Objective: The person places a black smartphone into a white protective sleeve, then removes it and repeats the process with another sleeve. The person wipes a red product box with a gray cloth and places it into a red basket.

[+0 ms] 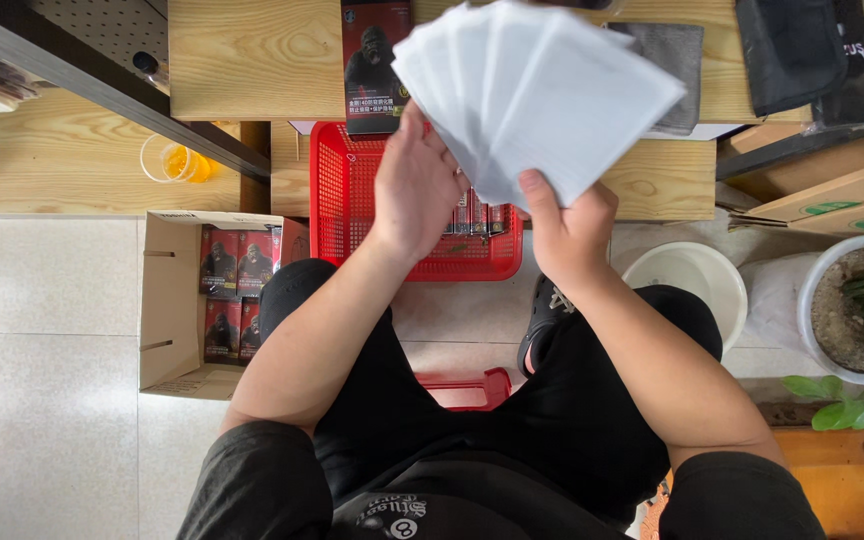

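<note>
Two hands of mine were up in front of me, sharing one fan of white paper sleeves (542, 95). My left hand (414, 185) lay against the fan's lower left edge, fingers curled round behind it so that only the back of the hand showed. My right hand (569, 225) pinched the fan's bottom corner, thumb pressed flat on the front sheet. The sleeves spread out above the wooden bench (252, 55), covering part of it.

Under my hands sat a red plastic basket (352, 200) with a mesh wall, and a row of small dark packs stood inside it. A tall dark box (374, 65) with a gorilla picture on its front stood upright on the bench just behind the basket. To my left, on the pale floor, an open cardboard carton (167, 300) held more red-and-black boxes (235, 262) with the same gorilla, packed in rows. A clear cup (174, 160) with yellow liquid rested on the lower shelf. To my right were a white bowl (692, 280) and a potted plant (852, 310).
</note>
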